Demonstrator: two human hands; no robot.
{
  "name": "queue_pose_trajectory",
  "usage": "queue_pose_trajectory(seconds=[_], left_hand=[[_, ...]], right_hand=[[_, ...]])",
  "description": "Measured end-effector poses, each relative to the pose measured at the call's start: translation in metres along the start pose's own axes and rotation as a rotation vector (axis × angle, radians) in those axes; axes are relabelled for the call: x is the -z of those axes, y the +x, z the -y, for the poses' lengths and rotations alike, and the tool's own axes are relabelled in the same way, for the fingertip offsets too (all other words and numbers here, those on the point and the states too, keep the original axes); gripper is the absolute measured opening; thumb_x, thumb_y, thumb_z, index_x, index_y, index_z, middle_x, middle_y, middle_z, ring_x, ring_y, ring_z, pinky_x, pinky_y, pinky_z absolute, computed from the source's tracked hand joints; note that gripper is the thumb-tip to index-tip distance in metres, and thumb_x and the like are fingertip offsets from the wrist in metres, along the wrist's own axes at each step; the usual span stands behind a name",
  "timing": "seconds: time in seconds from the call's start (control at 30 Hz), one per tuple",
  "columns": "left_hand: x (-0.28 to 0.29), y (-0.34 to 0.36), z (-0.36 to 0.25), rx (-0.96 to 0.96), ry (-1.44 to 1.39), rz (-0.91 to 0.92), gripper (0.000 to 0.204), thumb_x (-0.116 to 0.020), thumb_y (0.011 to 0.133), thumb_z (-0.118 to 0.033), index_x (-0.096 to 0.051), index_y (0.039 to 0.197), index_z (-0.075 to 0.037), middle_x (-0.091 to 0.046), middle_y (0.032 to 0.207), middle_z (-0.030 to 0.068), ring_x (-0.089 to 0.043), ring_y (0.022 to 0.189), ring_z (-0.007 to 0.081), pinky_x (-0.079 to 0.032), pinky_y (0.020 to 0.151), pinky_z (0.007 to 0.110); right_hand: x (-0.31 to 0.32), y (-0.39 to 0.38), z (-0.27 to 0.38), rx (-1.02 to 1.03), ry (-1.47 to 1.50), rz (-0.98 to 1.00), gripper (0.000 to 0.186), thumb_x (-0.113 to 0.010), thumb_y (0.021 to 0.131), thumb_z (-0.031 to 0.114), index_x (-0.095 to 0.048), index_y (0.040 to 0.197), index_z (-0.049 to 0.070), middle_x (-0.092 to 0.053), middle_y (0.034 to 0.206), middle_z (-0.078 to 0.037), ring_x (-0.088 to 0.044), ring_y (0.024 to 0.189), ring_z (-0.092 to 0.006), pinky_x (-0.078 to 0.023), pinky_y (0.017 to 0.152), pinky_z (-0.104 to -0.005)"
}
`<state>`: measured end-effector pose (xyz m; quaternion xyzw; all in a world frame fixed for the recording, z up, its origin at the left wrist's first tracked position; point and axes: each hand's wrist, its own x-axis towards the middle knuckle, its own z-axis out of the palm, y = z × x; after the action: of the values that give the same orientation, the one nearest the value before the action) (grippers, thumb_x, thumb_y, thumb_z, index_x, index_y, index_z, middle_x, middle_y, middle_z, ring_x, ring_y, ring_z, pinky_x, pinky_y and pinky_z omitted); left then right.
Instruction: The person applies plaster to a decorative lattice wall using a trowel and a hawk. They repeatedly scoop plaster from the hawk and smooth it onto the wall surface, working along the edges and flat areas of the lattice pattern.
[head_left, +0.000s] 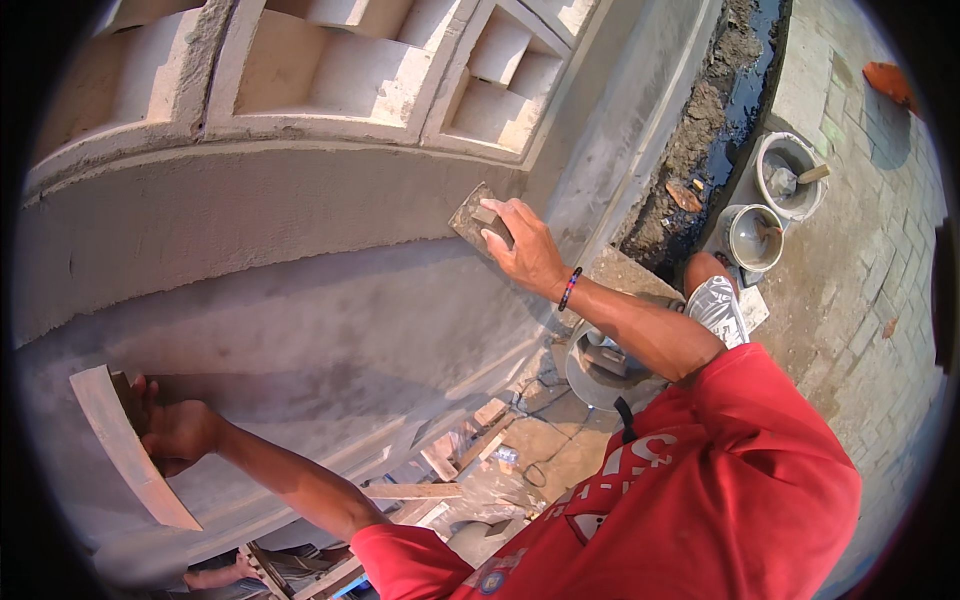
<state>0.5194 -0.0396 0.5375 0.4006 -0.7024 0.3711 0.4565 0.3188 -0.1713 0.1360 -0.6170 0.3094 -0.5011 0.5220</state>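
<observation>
The right hand (525, 250) presses a small float (475, 222) flat on the grey wet wall (300, 300), grip tight on its handle. The left hand (175, 432) clutches a long curved board (125, 445) against the wall. Two buckets (755, 238) stand far below beside a muddy ditch (720, 110).

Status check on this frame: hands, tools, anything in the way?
Right hand pressing small float against wet grey wall. Left hand gripping long curved float on wall. Nothing between them.
</observation>
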Motion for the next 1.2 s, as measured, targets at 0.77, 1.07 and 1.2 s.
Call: queue_pose_trajectory(seconds=[0.77, 1.07, 1.2], left_hand=[[0.011, 0.002, 0.011, -0.136, 0.024, 0.071, 0.041, -0.056, 0.090, -0.024, -0.052, 0.111, 0.011, -0.060, 0.095, 0.0322, -0.065, 0.074, 0.0452, -0.058, 0.060, 0.045], [0.014, -0.001, 0.012, -0.092, 0.138, 0.039, 0.043, -0.051, 0.090, -0.025, -0.052, 0.108, 0.014, -0.059, 0.093, 0.0350, -0.065, 0.076, 0.0464, -0.059, 0.062, 0.048], [0.026, -0.004, 0.022, -0.075, 0.101, 0.050, 0.045, -0.051, 0.090, -0.024, -0.053, 0.103, 0.019, -0.059, 0.092, 0.0370, -0.065, 0.076, 0.0464, -0.059, 0.062, 0.049]], right_hand=[[0.119, 0.025, -0.037, -0.666, 0.452, 0.176, 0.033, -0.057, 0.090, 0.013, -0.057, 0.120, 0.000, -0.063, 0.091, -0.002, -0.054, 0.077, -0.0048, -0.046, 0.068, -0.0216], [0.093, 0.069, -0.033, -0.587, 0.246, 0.244, 0.025, -0.059, 0.088, 0.013, -0.064, 0.109, 0.000, -0.063, 0.085, 0.000, -0.051, 0.070, -0.0049, -0.042, 0.061, -0.0213], [0.088, 0.076, -0.017, -0.650, 0.248, 0.308, 0.025, -0.060, 0.088, 0.013, -0.063, 0.108, -0.001, -0.062, 0.082, -0.001, -0.049, 0.066, -0.0052, -0.041, 0.056, -0.0220]])
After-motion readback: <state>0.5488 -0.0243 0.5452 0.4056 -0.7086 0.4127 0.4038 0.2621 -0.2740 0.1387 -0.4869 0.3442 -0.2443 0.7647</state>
